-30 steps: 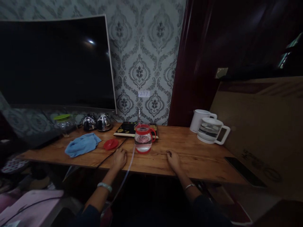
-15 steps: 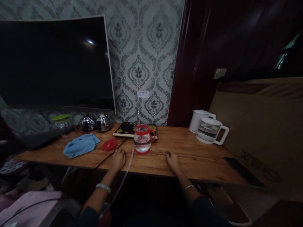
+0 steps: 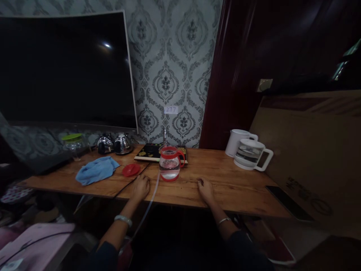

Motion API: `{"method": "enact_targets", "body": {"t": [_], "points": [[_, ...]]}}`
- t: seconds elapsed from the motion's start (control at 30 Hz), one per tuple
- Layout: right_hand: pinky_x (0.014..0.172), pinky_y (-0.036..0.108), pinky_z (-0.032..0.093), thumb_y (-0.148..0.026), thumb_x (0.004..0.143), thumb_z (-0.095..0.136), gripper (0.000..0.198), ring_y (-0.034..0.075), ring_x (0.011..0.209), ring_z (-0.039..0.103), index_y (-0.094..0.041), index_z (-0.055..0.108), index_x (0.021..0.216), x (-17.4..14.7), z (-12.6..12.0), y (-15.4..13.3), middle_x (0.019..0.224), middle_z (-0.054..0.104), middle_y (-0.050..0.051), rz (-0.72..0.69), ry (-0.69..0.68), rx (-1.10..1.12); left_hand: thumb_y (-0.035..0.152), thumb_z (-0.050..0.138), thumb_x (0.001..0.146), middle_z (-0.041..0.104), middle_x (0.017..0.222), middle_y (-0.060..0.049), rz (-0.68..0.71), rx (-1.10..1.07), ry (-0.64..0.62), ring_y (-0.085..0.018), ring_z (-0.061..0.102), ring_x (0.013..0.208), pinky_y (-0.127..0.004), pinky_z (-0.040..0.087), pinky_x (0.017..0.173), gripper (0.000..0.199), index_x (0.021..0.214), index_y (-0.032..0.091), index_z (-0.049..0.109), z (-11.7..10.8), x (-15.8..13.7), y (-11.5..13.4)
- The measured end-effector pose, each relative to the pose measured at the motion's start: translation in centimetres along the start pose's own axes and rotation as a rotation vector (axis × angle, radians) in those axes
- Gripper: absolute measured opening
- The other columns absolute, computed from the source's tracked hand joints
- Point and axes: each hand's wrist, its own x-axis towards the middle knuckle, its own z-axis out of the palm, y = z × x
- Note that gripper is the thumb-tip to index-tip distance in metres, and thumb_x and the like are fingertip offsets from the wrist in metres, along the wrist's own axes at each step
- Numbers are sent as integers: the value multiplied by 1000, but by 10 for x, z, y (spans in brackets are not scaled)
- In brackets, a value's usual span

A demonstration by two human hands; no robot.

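A glass teapot with a red collar, red base and red handle stands upright on the wooden table, part-filled with clear liquid. To its left my left hand rests on the tabletop, fingers curled in, holding nothing I can see. A clear tube runs down between that hand and the teapot, past the table edge. Just beyond the same hand lie a red lid and a black cord. On the teapot's right, my right hand lies loosely closed on the wood, apart from any object.
Behind the teapot sits a black induction cooker with a metal spout. A blue cloth, metal kettles and a green-lidded jar stand left. White kettles, a phone-like dark slab and a cardboard box are right.
The view has tilted down slightly on the left and shifted a little. Both hands stay in the same places on the table, and no object has moved.
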Motion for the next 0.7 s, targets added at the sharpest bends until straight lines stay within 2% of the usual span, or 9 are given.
{"method": "enact_targets", "body": {"t": [0.7], "points": [[82,27,48,-15,80,45,29,19,90,66,-18,71,93,0,0,2,96,73,7,8,-13,5,17,39,88,63,95,-10,-9,-33,4,-23,53,92,-36,40,86,28,87,18,67,1,0,1]]}}
